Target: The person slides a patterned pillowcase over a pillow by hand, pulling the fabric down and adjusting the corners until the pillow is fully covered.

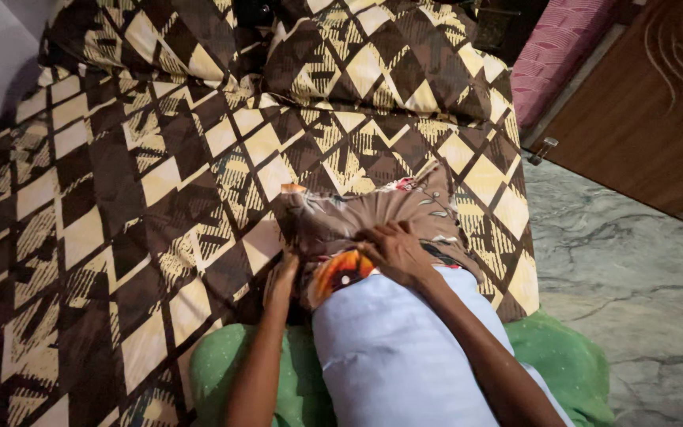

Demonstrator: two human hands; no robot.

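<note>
A pale blue-white pillow [393,348] lies on the bed's near edge, its far end inside a brown flowered pillowcase [341,217] with an orange patch. My right hand [393,249] presses on top, fingers bunched in the case's cloth at the pillow's end. At the case's left edge, my left hand [281,277] grips the cloth, partly tucked under it. Both forearms reach in from below.
The bed carries a brown and cream diamond-patterned sheet [120,205] with two matching pillows [373,63] at the head. A green cloth [223,368] lies under the pillow. Marble floor [626,277], a wooden door [642,111] and a pink cushion [559,47] are at right.
</note>
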